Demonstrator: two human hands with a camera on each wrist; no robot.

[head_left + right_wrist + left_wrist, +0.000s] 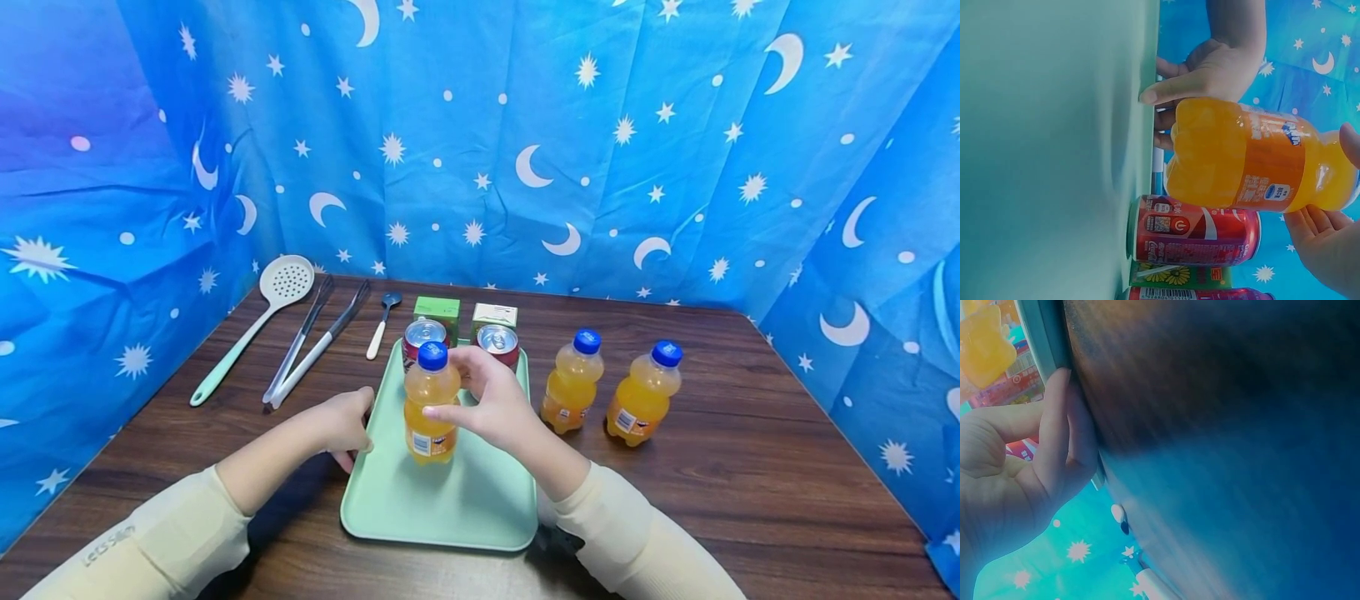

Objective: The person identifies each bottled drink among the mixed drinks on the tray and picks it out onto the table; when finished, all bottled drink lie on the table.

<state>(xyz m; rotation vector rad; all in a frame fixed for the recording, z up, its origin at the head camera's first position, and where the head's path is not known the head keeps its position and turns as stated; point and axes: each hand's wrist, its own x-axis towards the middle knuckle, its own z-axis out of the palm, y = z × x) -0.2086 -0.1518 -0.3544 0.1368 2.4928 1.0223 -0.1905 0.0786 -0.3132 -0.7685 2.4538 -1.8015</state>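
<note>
My right hand (495, 400) holds an orange soda bottle (430, 392) with a blue cap upright over a pale green tray (442, 525). Thumb and fingers sit on opposite sides of its upper part. In the right wrist view a small gap shows between the bottle's base and the tray. At the tray's left edge, my left hand (341, 425) grips the rim, thumb on top and the other fingers along the outside and below. Two red soda cans, a left can (425, 332) and a right can (498, 340), stand at the tray's far end behind the bottle.
Behind the cans stand a green carton (437, 308) and a white-topped carton (495, 315). Two more orange soda bottles (573, 383) stand right of the tray. A skimmer (287, 281), metal tongs (318, 346) and a small spoon (382, 325) lie left. A blue starry cloth (480, 125) encloses the table.
</note>
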